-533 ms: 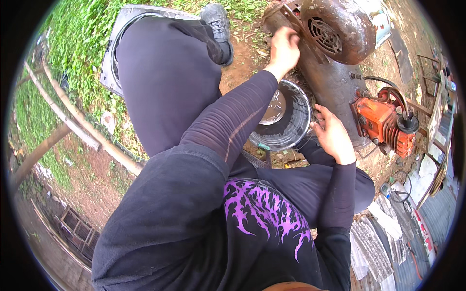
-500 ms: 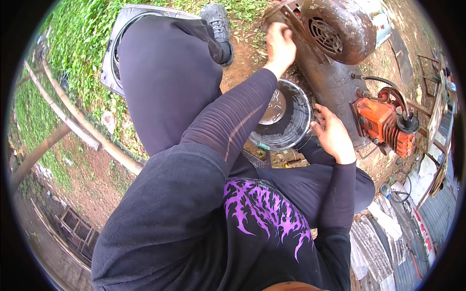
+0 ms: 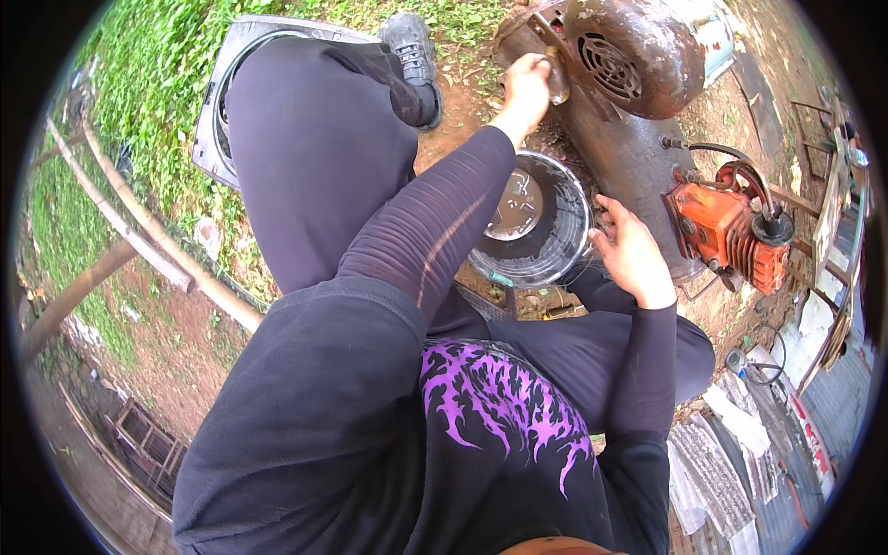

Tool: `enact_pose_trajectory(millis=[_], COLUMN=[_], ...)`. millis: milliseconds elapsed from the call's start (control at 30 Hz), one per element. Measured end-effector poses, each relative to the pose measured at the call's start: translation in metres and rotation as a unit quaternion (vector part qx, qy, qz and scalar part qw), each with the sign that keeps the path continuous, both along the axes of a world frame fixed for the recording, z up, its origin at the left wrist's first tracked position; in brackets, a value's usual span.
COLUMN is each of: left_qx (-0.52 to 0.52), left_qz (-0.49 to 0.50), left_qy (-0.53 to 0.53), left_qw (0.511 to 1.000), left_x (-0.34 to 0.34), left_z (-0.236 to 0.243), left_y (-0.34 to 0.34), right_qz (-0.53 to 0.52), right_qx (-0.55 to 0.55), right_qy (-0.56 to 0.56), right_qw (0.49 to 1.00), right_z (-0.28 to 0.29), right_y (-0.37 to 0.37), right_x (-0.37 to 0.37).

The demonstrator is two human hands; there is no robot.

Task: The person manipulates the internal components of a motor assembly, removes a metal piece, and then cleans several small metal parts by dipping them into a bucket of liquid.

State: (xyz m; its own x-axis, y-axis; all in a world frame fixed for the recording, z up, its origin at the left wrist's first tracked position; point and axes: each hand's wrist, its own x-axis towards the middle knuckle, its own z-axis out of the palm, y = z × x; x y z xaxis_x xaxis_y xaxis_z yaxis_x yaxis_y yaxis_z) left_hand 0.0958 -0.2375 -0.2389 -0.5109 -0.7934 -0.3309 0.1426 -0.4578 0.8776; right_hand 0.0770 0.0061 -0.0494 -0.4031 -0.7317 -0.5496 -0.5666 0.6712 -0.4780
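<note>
Two arms in dark sleeves reach forward over bent knees. Rusty air compressor tank [image 3: 638, 157] lies on bare dirt, brown motor housing [image 3: 629, 55] above it, orange pump head [image 3: 726, 231] to the right. Black bucket [image 3: 541, 222] stands against the tank, between the arms. Left arm stretched far out; left hand [image 3: 525, 88] curled shut around a small metal fitting [image 3: 558, 79] at the motor end. Right hand [image 3: 634, 254] open, fingers spread, resting on the tank just beside the bucket rim.

hands [image 3: 527, 88] at rusty compressor [image 3: 638, 157], round pan [image 3: 536, 222]
</note>
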Motion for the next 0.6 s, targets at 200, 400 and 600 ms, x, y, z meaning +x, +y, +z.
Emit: enact_pose_trajectory(millis=[200,400,600], left_qx=[0.065,-0.209,-0.019], left_qz=[0.075,0.115,0.036], left_qy=[0.022,-0.076,-0.126], left_qw=[0.995,0.968,0.991], left_x=[-0.006,-0.028,-0.018], left_z=[0.005,-0.008,0.036], left_y=[-0.008,-0.011,0.033], right_qz=[-0.022,0.005,-0.026], right_qx=[-0.027,-0.036,-0.024], right_qy=[-0.004,0.008,0.003], right_qw=[0.999,0.999,0.999], right_z=[-0.003,-0.011,-0.009], right_y=[0.015,0.017,0.024], right_x=[0.0,0.001,0.0])
